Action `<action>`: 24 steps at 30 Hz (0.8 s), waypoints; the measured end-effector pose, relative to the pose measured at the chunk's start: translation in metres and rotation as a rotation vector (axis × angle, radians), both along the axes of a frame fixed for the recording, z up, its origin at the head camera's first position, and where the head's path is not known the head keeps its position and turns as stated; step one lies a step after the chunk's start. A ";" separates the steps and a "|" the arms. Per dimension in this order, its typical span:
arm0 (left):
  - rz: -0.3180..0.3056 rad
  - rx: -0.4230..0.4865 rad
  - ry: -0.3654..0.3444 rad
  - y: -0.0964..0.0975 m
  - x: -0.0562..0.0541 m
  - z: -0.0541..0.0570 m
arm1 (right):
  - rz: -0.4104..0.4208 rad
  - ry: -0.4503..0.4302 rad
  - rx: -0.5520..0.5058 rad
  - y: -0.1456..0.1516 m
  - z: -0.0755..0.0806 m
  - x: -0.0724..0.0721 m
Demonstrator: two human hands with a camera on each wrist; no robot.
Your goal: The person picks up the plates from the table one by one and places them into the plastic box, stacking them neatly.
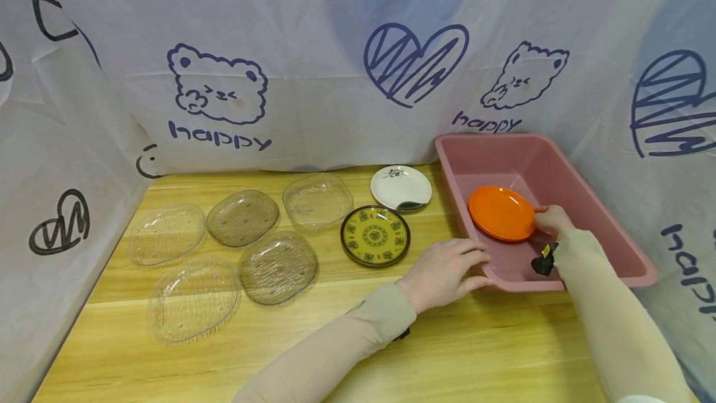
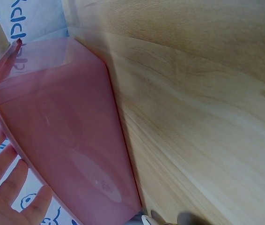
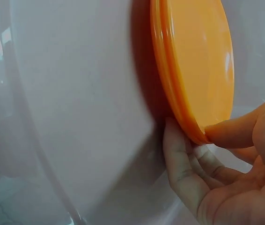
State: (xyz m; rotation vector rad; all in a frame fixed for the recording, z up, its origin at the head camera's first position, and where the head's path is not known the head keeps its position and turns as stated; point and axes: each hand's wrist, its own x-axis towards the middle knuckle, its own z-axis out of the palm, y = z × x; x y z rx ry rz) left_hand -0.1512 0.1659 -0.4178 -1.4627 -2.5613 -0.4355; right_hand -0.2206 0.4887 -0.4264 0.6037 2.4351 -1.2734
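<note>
Inside the pink plastic basin [image 1: 582, 198], my right hand [image 1: 554, 221] pinches the near right edge of the orange plates [image 1: 502, 213]. The right wrist view shows the thumb on top of the orange plates [image 3: 198, 65] and fingers underneath; doubled rims suggest a stack of at least two. My left hand [image 1: 445, 271] rests at the basin's near left corner, its fingers spread and touching the rim, as the left wrist view shows beside the basin wall [image 2: 67, 117]. Closest to that hand lies a yellow patterned plate with a dark rim [image 1: 375, 236].
Behind the yellow plate lies a white plate with a dark floral print [image 1: 401, 188]. Several clear plastic trays, among them a square one [image 1: 317, 202] and a ribbed oval one [image 1: 278, 268], spread over the left of the wooden table [image 1: 313, 334]. Printed white cloth [image 1: 313, 79] walls the back and sides.
</note>
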 end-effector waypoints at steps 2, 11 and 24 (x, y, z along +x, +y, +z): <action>-0.001 0.001 0.001 0.000 0.000 0.000 | 0.000 -0.007 -0.028 -0.001 0.001 0.001; -0.002 0.000 0.007 0.000 0.000 0.000 | -0.011 -0.008 -0.072 0.000 0.001 0.001; -0.010 0.020 0.010 -0.001 0.000 -0.001 | -0.009 -0.007 -0.049 0.000 0.003 0.001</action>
